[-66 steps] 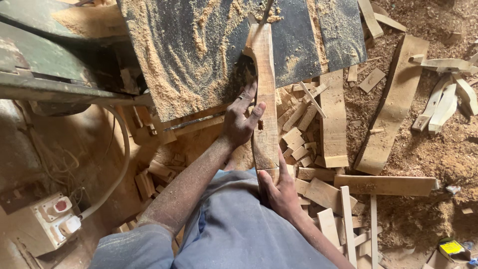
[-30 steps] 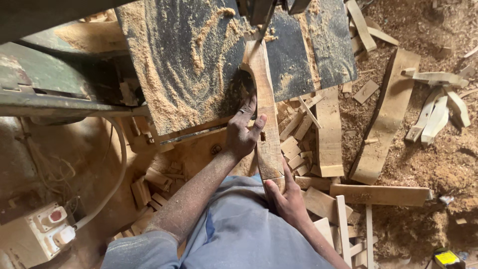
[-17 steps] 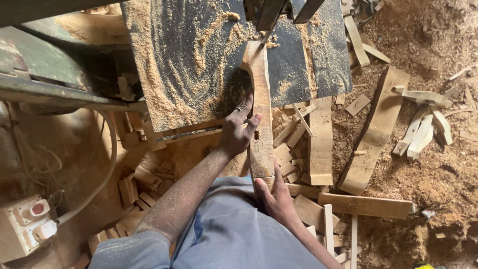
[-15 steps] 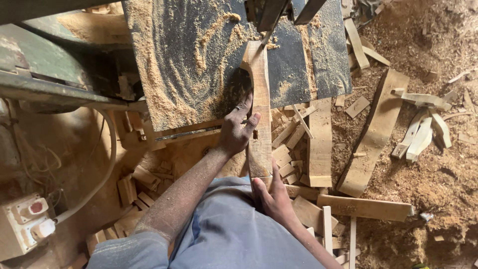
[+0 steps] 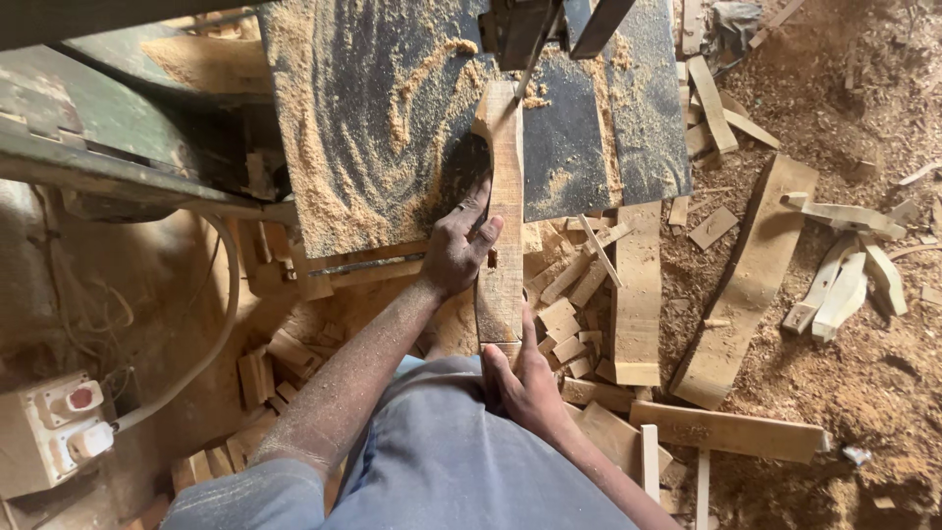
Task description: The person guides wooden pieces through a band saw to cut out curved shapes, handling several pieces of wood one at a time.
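A long curved wooden piece [image 5: 503, 211] lies lengthwise on the dark, sawdust-covered saw table [image 5: 392, 128], its far end at the thin saw blade [image 5: 535, 54]. My left hand [image 5: 459, 245] presses against the piece's left side near the table's front edge, fingers over the wood. My right hand [image 5: 525, 383] grips the near end of the piece, just in front of my body. The blade guard [image 5: 530, 25] hangs above the far end.
Offcuts and blocks [image 5: 579, 294] lie heaped on the floor below the table. A long curved plank [image 5: 751, 280] and shaped pieces [image 5: 849, 270] lie on sawdust at right. A switch box with a red button [image 5: 59, 432] and a white cable [image 5: 221, 344] sit at left.
The wooden piece has slid further onto the table toward the blade, and both hands have followed it forward. The view has shifted slightly.
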